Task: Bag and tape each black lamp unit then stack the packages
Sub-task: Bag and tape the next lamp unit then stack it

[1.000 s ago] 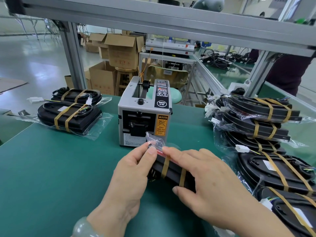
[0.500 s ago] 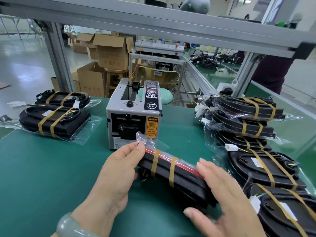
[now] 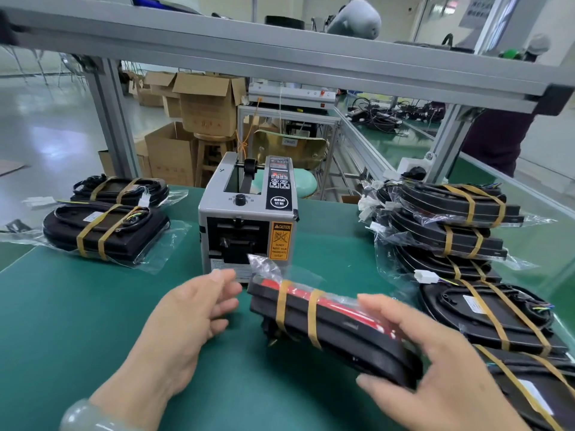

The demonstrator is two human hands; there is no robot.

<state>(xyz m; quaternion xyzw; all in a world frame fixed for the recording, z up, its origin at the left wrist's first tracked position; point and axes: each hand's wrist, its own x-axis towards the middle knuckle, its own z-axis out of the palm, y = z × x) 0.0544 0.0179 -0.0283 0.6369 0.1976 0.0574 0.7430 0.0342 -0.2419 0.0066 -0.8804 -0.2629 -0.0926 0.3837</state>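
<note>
A black lamp unit [image 3: 329,328] with a red strip, inside a clear bag and banded by two brown tape strips, is held on edge over the green table [image 3: 77,312]. My right hand [image 3: 435,362] grips its near right end, thumb under and fingers on top. My left hand [image 3: 189,318] hovers just left of the unit's far end with its fingers spread, not touching it. A grey tape dispenser [image 3: 249,219] stands directly behind.
A tall stack of bagged, taped lamp packages [image 3: 457,225] fills the right side, with flatter ones [image 3: 497,312] nearer me. Two more packages [image 3: 102,228] lie at the left. An aluminium frame beam [image 3: 280,57] crosses overhead. Cardboard boxes [image 3: 205,110] stand beyond the table.
My left hand has let go of the unit's far end and opened. My right hand has shifted to grip the near end, and the package has moved right.
</note>
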